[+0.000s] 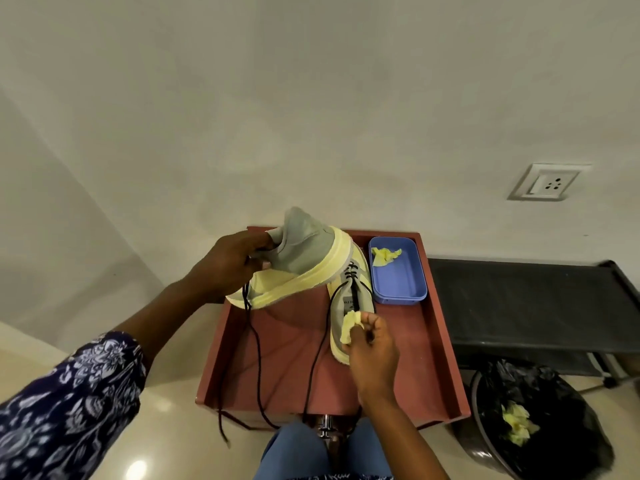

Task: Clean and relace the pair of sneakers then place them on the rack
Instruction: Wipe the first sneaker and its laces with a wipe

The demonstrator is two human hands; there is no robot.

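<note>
My left hand (pixel 230 263) grips a grey sneaker (pixel 301 258) with a pale yellow sole, lifted above the reddish-brown table (pixel 426 358) and tilted on its side. A black lace (pixel 254 355) hangs from that hand down past the table's front edge. The second sneaker (pixel 346 299) lies on the table, partly laced with a black lace (pixel 320 344) that trails toward me. My right hand (pixel 372 348) pinches a crumpled yellow wipe (pixel 349 329) just above the heel end of this second sneaker.
A blue plastic tub (pixel 398 282) with a used yellow wipe (pixel 385 257) sits at the table's back right. A black low rack (pixel 519 299) stands right of the table. Below it a bin lined with a black bag (pixel 554 403) holds yellow wipes (pixel 517 424). A wall socket (pixel 549 183) is above.
</note>
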